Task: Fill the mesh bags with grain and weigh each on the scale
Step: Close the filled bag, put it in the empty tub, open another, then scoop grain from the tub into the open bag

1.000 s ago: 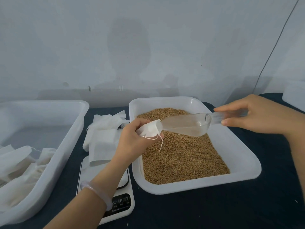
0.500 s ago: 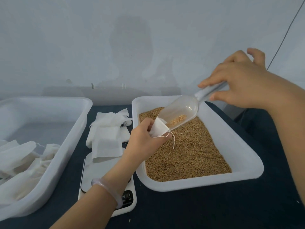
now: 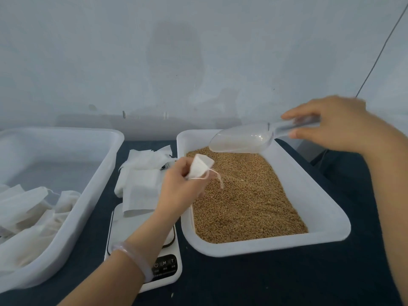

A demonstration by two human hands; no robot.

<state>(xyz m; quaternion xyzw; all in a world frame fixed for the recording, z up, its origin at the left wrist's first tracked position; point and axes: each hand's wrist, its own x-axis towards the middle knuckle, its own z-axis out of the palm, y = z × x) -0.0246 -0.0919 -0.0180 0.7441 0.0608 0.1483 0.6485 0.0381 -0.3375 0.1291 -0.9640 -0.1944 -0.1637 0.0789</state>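
My left hand (image 3: 180,188) pinches a small white mesh bag (image 3: 199,165) with a loose drawstring, held over the left edge of the white grain tray (image 3: 326,217). Brown grain (image 3: 247,199) fills that tray. My right hand (image 3: 333,124) grips the handle of a clear plastic scoop (image 3: 240,139), which hovers above the far end of the tray, a little apart from the bag; no grain shows in it. A white digital scale (image 3: 163,268) lies under my left forearm, left of the tray.
A pile of flat white mesh bags (image 3: 141,180) lies partly on the scale's far end. A large white bin (image 3: 66,195) at the left holds several white bags (image 3: 28,213). The table has a dark cloth (image 3: 265,281). A wall stands close behind.
The scoop tipped up against the bag's mouth with a little grain in it, then pulled back and levelled out. My left hand lowered the bag slightly.
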